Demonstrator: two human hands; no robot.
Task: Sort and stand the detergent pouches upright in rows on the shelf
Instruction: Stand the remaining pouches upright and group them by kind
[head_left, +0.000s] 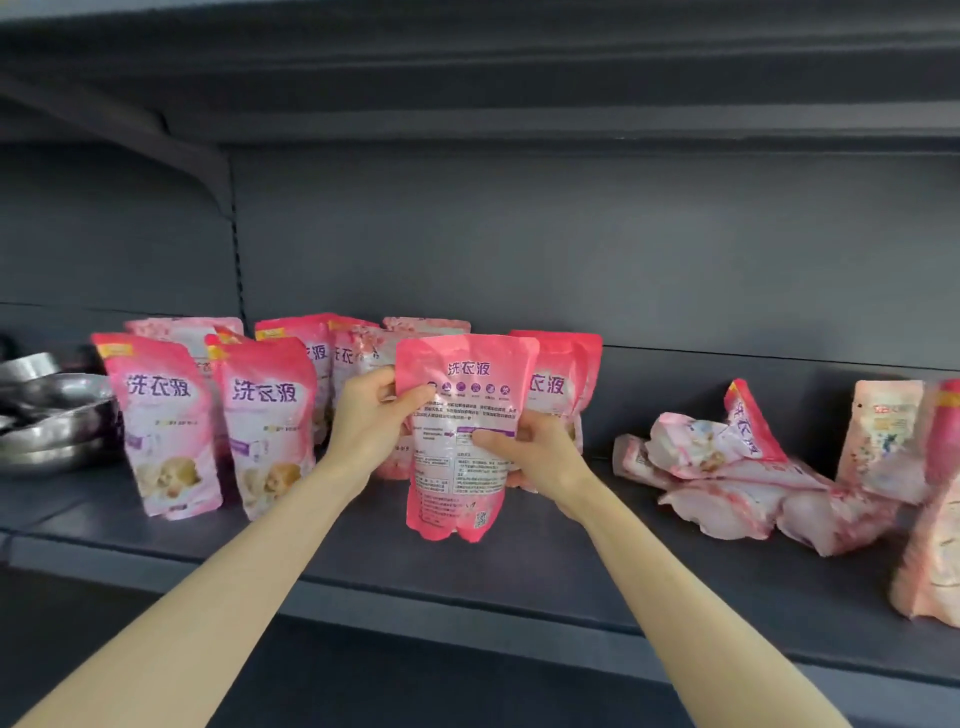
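A pink detergent pouch (457, 483) stands upright near the middle of the dark shelf (545, 582), its printed back facing me. My left hand (371, 415) grips its upper left edge. My right hand (535, 457) holds its right side, thumb across the label. Several pink pouches (166, 421) stand upright in rows to the left and behind. On the right, several pouches (727, 478) lie flat in a heap.
Stacked steel bowls (52, 421) sit at the shelf's left end. Two more pouches (883, 441) lean at the far right edge. Another shelf overhangs above. Bare shelf surface lies between the held pouch and the heap.
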